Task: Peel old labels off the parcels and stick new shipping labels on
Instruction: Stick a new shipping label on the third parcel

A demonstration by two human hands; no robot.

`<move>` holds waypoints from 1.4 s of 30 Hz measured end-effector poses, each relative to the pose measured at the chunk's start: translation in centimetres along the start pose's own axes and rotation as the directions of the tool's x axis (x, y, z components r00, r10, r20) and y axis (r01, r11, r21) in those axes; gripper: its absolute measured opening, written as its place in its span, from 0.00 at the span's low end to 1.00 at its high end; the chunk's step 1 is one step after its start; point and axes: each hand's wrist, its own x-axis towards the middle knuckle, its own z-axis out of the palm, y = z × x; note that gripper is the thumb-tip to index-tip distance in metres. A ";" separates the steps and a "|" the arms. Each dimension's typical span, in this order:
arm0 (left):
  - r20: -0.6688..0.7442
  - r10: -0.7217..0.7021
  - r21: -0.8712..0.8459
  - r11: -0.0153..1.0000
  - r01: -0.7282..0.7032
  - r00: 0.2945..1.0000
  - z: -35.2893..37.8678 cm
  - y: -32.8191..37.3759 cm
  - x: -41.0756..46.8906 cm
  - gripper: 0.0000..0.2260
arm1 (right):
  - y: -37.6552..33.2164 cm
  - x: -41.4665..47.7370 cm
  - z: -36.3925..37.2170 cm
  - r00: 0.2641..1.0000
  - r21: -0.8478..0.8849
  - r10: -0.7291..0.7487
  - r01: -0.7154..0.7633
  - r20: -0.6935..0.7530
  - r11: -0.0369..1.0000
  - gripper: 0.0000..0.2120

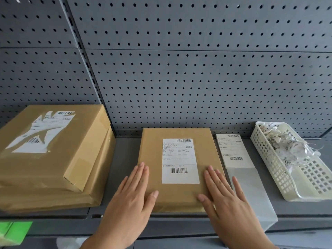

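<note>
A flat brown parcel (152, 150) lies in the middle of the grey shelf, with a clean white shipping label (180, 160) stuck on its top. My left hand (133, 196) rests flat on the parcel's near left corner, fingers straight. My right hand (224, 194) lies flat on its near right corner. To the left sits a stack of brown parcels (53, 159); the top one carries a torn, partly peeled label (41, 132). A sheet of spare labels (233, 150) lies right of the middle parcel.
A white plastic basket (280, 177) with crumpled label scraps stands at the right. A translucent backing sheet (251, 191) hangs over the shelf's front edge. Grey pegboard (197, 69) closes the back. Something green (12, 232) shows at the lower left.
</note>
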 end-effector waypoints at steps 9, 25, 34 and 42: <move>0.208 -0.326 -0.782 0.511 0.357 0.922 -1.6 0.9 1.4 0.38 | 1.9 2.3 -2.0 0.949 0.738 0.285 -0.289 0.136 0.610 0.40; 0.334 -0.253 -0.910 0.165 0.381 0.908 -2.2 1.8 2.7 0.19 | 0.9 3.1 -1.5 0.858 0.866 0.393 -0.441 0.330 0.235 0.25; 0.227 -0.149 -0.940 0.224 0.257 0.962 -5.1 3.4 3.0 0.20 | 0.6 0.5 -4.8 0.864 0.924 0.475 -0.303 0.165 0.231 0.24; 0.173 -0.026 -0.950 0.260 0.174 0.985 -6.5 8.7 1.8 0.20 | 3.0 -4.0 -8.2 0.848 0.959 0.526 -0.200 0.065 0.203 0.24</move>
